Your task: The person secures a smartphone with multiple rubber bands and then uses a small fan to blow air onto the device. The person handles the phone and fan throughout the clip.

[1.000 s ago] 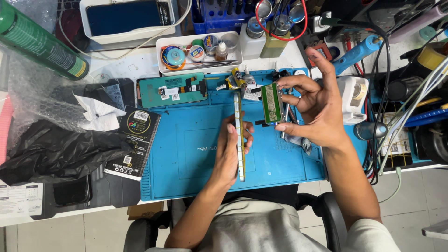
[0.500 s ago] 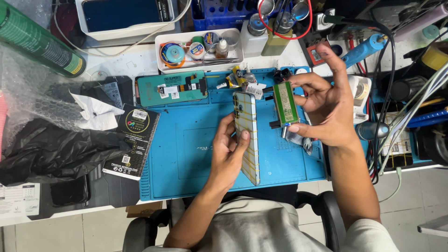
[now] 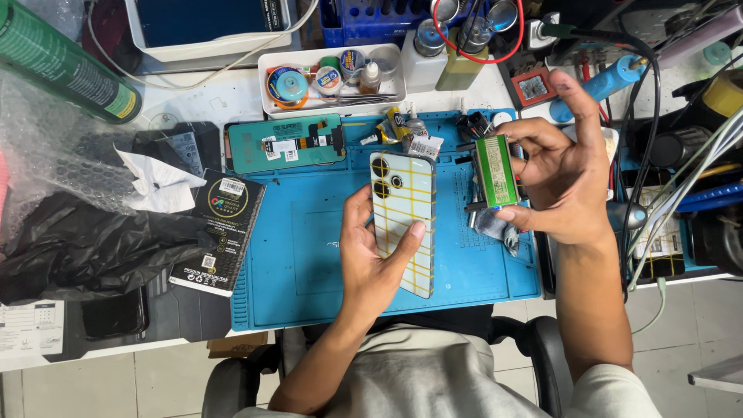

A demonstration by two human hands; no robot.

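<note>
The left hand [image 3: 371, 259] grips a pale phone [image 3: 404, 220], back side up, over the blue mat [image 3: 309, 255]. At 3 o'clock from it, the right hand [image 3: 565, 186] pinches a green-faced device [image 3: 495, 172].

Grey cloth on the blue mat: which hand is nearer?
Right. The right hand, holding a green block, is right above the grey cloth; the left hand holds the phone further left.

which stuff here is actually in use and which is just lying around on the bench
In hand:
- phone, back up, in left hand
- green roll in right hand

Lying about:
- spare screen panel
- black box
- white tray of tape rolls
- green spray can
- bubble wrap
</note>
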